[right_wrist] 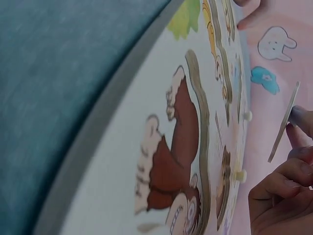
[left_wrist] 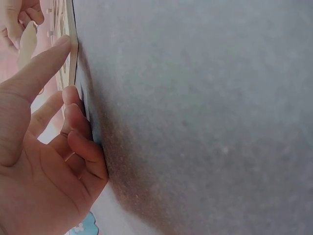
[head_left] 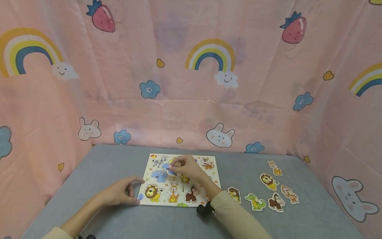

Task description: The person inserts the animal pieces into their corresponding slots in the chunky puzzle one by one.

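Grey table [head_left: 167, 222] under puzzle board [head_left: 182, 196].
Right hand [head_left: 189, 169] pinches blue piece [head_left: 165, 167], probably elephant, over board; left hand [head_left: 120, 192], fingers loose, touches board's edge.

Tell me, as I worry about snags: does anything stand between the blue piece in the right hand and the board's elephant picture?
Nothing visible: the right hand holds the blue piece above the board; the left hand is at its edge, off the elephant picture.
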A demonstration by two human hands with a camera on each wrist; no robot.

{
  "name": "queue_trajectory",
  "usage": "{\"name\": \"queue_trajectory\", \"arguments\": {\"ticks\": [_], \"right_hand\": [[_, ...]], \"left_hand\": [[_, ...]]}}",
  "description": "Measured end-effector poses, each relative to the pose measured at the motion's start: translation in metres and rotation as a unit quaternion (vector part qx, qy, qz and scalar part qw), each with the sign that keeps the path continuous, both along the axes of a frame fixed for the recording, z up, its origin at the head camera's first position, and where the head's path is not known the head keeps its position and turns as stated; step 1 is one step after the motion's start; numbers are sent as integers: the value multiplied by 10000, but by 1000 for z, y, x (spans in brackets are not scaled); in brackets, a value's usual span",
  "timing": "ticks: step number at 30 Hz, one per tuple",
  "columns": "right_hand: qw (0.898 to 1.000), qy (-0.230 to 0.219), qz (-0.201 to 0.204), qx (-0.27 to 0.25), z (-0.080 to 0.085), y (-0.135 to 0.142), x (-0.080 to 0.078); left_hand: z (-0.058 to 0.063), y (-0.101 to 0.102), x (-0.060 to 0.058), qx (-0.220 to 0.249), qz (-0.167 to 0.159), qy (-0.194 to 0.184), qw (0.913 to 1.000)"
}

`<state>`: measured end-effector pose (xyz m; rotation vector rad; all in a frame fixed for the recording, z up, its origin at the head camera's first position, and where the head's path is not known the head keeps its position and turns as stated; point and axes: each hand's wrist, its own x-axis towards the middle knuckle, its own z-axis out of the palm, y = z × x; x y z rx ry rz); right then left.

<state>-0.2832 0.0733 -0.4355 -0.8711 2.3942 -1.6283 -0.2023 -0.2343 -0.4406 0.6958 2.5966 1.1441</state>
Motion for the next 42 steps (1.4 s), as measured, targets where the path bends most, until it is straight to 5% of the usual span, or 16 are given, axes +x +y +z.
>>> {"name": "queue_trajectory", "arguments": {"ticks": [18, 42], "right_hand": [[9998, -20, -180, 65, -1, -36, 7], [9927, -711, -939, 271, -3, -52, 17]], "left_hand": [[0, 0, 0, -20, -39, -12, 10000], [3, 1, 2, 114, -121, -87, 9998]]}}
